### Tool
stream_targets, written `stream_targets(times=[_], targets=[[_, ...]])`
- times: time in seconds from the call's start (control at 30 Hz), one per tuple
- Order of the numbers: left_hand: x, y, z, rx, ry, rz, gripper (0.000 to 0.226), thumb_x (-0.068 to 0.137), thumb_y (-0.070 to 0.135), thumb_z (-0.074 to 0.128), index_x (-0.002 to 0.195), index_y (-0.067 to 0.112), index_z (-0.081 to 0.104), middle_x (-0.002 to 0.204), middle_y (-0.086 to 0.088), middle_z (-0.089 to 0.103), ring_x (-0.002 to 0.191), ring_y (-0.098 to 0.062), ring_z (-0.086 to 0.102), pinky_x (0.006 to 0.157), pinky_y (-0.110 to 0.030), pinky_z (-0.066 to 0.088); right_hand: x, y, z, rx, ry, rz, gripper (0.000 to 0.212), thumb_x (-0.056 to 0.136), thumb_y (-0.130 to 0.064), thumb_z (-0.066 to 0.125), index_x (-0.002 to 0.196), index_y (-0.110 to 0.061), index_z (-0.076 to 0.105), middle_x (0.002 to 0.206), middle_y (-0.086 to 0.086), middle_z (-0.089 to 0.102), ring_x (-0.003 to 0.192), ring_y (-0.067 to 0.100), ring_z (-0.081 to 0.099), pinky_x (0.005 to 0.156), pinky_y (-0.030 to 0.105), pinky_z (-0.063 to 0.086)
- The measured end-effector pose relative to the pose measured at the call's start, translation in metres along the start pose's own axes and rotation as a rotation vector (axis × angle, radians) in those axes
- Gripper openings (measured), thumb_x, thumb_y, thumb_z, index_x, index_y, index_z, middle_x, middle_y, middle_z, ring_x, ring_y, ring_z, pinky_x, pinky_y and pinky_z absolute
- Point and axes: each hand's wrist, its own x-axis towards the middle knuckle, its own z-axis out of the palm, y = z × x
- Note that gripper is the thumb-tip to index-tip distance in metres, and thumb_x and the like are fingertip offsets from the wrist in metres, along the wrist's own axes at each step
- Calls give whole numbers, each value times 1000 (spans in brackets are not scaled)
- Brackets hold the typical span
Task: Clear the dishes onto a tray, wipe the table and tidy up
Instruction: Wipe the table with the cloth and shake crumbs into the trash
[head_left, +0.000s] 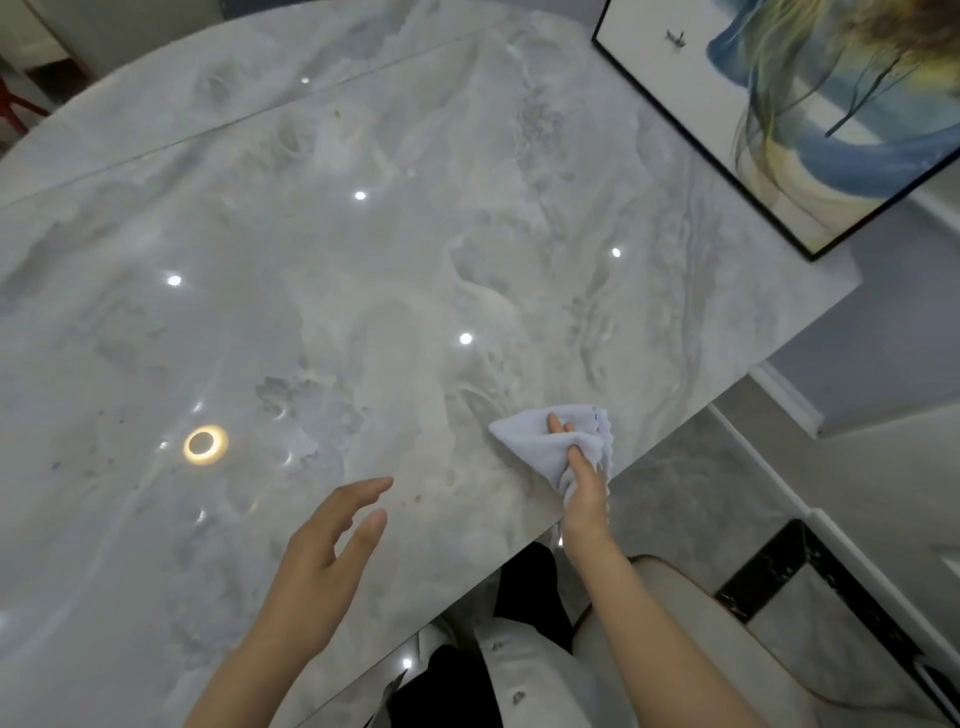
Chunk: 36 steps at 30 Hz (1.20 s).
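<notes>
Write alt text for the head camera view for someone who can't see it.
A person's right hand grips a white cloth near the edge of a glossy marble table, while the open left hand hovers alongside. A framed painting sits at the far right.

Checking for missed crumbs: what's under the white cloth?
The white cloth, gripped by the right hand, lies on the marble table near its edge. Whatever is beneath it is covered.

Painting (810, 104) cut off top-right.
</notes>
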Motion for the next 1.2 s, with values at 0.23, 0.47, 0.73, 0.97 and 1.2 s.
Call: stream_targets(times=[0.23, 0.47, 0.73, 0.97, 1.2], targets=[[-7, -11, -18, -24, 55, 9, 38, 81, 51, 42, 114, 42, 60, 115, 31, 58, 112, 12, 50, 90, -16, 37, -32, 0, 61, 143, -15, -99, 41, 84, -35, 47, 86, -76, 53, 109, -53, 37, 95, -36, 38, 75, -7, 35], [-5, -23, -48, -68, 229, -47, 28, 93, 37, 45, 116, 37, 61, 117, 26, 60, 110, 14, 50, 87, -15, 38, -43, 12, 104, 126, -93, -87, 48, 93, -23, 45, 89, -69, 59, 106, -52, 37, 94, -38, 36, 76, -8, 33], [-31, -47, -70, -124, 302, -132, 26, 95, 29, 47, 114, 39, 62, 117, 22, 61, 109, 11, 52, 89, -18, 39, -56, 29, 149, 161, -202, -18, 35, 98, -8, 37, 123, -22, 58, 117, -36, 49, 117, -16, 41, 108, 19, 30], [-41, -53, -84, -193, 370, -144, 25, 94, 27, 48, 110, 36, 65, 113, 21, 64, 107, 12, 54, 89, -15, 38, -68, 30, 186, 370, -183, 111, 34, 98, -9, 37, 126, -24, 50, 144, 6, 42, 133, 22, 41, 113, 40, 32], [-32, -44, -86, -220, 335, -99, 25, 95, 31, 46, 112, 37, 63, 116, 20, 62, 111, 8, 53, 90, -16, 38, -65, 13, 165, 499, -99, 524, 41, 95, -35, 46, 124, -7, 57, 103, 13, 68, 94, 26, 62, 81, 33, 51]])
